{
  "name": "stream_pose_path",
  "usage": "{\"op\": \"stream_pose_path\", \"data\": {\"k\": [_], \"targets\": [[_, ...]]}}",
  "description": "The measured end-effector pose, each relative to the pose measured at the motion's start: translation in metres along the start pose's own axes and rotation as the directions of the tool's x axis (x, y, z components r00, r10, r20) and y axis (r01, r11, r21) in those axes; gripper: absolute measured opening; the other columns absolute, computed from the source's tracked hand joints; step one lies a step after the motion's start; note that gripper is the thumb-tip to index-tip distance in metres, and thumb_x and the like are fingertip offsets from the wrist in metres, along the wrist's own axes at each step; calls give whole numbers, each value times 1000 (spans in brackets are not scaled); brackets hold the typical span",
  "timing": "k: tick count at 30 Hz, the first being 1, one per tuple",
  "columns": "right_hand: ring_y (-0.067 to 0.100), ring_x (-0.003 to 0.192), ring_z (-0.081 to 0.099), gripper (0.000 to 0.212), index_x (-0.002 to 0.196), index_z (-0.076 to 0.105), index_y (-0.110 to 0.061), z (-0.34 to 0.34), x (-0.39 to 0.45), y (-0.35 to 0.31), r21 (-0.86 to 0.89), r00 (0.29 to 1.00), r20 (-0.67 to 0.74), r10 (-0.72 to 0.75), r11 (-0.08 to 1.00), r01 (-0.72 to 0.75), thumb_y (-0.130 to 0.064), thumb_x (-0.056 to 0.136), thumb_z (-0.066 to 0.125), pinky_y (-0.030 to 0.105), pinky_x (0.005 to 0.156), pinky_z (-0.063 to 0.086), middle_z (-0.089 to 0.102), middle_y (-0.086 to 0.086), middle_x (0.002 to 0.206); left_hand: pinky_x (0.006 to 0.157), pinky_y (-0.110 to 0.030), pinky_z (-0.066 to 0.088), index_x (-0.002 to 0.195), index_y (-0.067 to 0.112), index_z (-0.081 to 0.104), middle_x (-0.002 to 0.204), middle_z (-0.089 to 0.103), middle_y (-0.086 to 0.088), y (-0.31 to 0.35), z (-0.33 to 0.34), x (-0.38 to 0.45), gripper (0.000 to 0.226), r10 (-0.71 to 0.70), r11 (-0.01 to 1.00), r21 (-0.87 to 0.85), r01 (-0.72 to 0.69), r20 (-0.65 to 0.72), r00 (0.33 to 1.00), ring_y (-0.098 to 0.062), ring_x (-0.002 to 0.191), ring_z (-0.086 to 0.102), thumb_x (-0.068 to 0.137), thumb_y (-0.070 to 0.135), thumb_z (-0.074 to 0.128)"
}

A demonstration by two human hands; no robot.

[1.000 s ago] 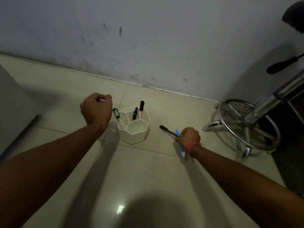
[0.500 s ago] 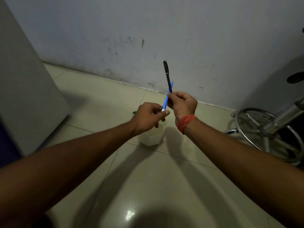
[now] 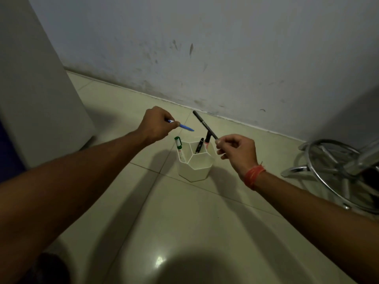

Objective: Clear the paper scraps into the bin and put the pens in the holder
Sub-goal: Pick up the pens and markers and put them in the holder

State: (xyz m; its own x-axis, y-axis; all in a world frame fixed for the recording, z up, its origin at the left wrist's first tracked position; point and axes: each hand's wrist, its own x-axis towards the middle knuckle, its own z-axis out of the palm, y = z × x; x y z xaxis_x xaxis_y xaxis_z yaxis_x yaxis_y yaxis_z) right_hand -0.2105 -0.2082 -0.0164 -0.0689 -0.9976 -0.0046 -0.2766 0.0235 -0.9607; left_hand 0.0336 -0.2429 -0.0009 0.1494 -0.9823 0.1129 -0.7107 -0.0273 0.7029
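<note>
Pen loading in progress: two pens in hand, three in the holder.
Head view: left hand (image 3: 156, 125) is pinching the blue pen (image 3: 185, 127), right hand (image 3: 235, 151) the black pen (image 3: 205, 125), both over the floor-standing holder (image 3: 194, 168); no scraps or bin are showing.

Left hand (image 3: 156, 125), right hand (image 3: 235, 151): fingers pinched.
</note>
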Motion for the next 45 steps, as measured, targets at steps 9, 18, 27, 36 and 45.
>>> {"op": "stream_pose_path", "data": {"k": [9, 18, 27, 36, 45], "targets": [[20, 62, 67, 6, 85, 72, -7, -9, -3, 14, -30, 999, -47, 12, 999, -13, -5, 84, 67, 33, 58, 58, 72, 11, 75, 61, -23, 55, 92, 7, 79, 81, 76, -7, 11, 34, 10, 25, 31, 999, 26, -29, -63, 998, -13, 66, 65, 80, 27, 75], [20, 57, 60, 5, 86, 69, -3, -16, 1, 17, 241, 977, -57, 205, 952, -186, -5, 85, 65, 27, 52, 52, 65, 11, 71, 58, -28, 54, 77, 7, 75, 66, 69, -7, 5, 32, 5, 25, 90, 995, 53, -90, -10, 996, -14, 59, 60, 71, 31, 77], [12, 67, 61, 13, 85, 67, -13, -10, -1, 9, 405, 648, 653, 392, 543, -736, -24, 81, 68, 30, 70, 55, 65, 0, 75, 64, -24, 51, 94, 5, 78, 90, 75, -9, -7, 50, 11, 32, 28, 990, 134, -53, 180, 983, -14, 72, 64, 80, 34, 78], [12, 50, 57, 7, 86, 70, -4, 18, 4, 21, -179, 936, 326, 135, 981, -79, -4, 80, 67, 23, 45, 44, 68, 8, 70, 78, -28, 50, 98, 9, 78, 99, 76, -9, -5, 48, 6, 41, 48, 989, 135, -57, 70, 996, -16, 83, 65, 89, 47, 65], [8, 57, 56, 20, 89, 73, -14, 35, 5, 44, -435, 943, 305, 133, 900, 14, -18, 71, 80, 19, 53, 43, 64, -5, 71, 78, -29, 52, 92, 13, 79, 92, 76, -6, -21, 47, -2, 37, 20, 987, 158, -27, 42, 999, -18, 84, 67, 85, 48, 67]]}}
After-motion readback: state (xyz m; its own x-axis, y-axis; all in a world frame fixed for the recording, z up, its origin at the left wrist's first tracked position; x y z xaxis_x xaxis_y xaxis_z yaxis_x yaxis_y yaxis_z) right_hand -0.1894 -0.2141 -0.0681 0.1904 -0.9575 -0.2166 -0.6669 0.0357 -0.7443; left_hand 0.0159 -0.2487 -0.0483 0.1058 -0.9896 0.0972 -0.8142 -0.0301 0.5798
